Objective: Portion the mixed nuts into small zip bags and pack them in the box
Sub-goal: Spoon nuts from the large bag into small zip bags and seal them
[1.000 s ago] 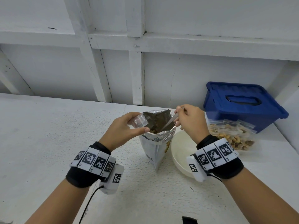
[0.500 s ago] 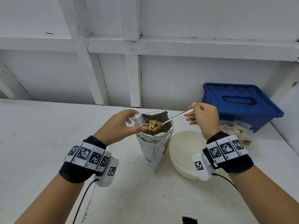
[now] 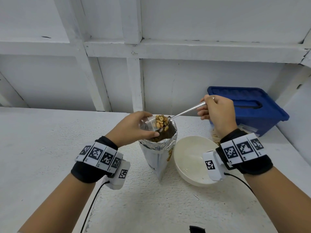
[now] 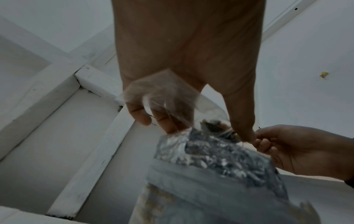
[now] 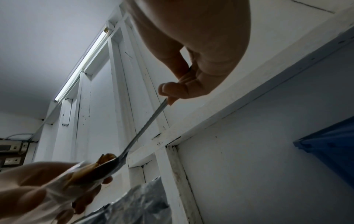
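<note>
**Spoonful lifted clear of pouch, now at zip bag mouth**

Over the last second: spoon [image 3: 183, 113] went from buried in the foil pouch [image 3: 159, 148] to raised and loaded with mixed nuts [image 3: 161, 121]. Right hand [image 3: 217, 113] rose up and back, fingers pinched on the handle end. Left hand [image 3: 134, 128] stayed at the pouch rim, fingers curled round a small clear zip bag [image 4: 162, 94], mouth held open. Bowl of spoon now at that mouth, above the pouch opening, so any spill probably dropped back in. Likely meaning: scoop done, tip-in next; this portion not yet bagged.

Blue box [image 3: 249, 108] lidded, far right on the bench [image 3: 50, 148]. Filled bags mostly hidden behind right wrist. White bowl [image 3: 193, 158] just beside pouch. White rough bench top, white panelled wall, tube light overhead.
</note>
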Available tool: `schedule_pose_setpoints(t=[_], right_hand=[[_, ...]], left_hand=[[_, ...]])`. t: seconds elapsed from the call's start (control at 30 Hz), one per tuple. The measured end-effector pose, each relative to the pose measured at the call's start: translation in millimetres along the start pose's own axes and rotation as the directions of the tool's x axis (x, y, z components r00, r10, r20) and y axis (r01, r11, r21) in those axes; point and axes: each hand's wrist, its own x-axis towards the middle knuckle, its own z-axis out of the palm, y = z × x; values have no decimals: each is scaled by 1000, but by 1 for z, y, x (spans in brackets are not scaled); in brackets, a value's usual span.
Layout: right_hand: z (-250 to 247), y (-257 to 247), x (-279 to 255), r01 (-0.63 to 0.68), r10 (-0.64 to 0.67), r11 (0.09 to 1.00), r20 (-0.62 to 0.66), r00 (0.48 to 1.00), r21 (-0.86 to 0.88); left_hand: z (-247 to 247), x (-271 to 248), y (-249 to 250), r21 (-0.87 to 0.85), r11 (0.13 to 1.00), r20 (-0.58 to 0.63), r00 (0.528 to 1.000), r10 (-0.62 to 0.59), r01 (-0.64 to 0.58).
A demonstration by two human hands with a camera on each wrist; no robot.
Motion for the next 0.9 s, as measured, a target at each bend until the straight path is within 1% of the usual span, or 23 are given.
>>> schedule_pose_setpoints(t=[0.1,0.37,0.47,0.53,0.57,0.63,0.7,0.77,0.83,0.9], right_hand=[[3,1,-1,4,-4,1000,10,1000,3],[13,2,-1,21,-21,1000,38,999,-7],[17,-6,-3,84,-81,996,67,994,-32],[21,-15,-5,173,-166,981,90,982,-82],[23,-21,-6,239,-228,964,107,968,-114],[29,-33,-9,380,-359,912,150,921,-155],[34,-45,-13,512,-483,842,184,856,-173],[37,-54,-15,628,-601,753,181,778,-197],[35,-61,-17,698,-683,680,154,714,-223],[29,-64,-17,720,-716,653,118,688,-234]], left_hand=[[2,1,0,-64,998,-3,1000,-16,15],[8,0,-4,-114,993,-23,1000,-19,17],[11,0,-5,-148,989,-54,998,-8,0],[14,-1,-4,-195,981,-78,997,-9,-7],[16,-1,-4,-224,975,-94,996,-13,-8],[19,-2,-5,-285,959,-134,991,-29,-10],[22,-2,-6,-326,945,-182,982,-49,-14],[23,-2,-8,-349,937,-225,972,-64,-19],[22,-3,-10,-364,931,-260,963,-76,-25],[20,-5,-12,-382,924,-279,956,-91,-24]])
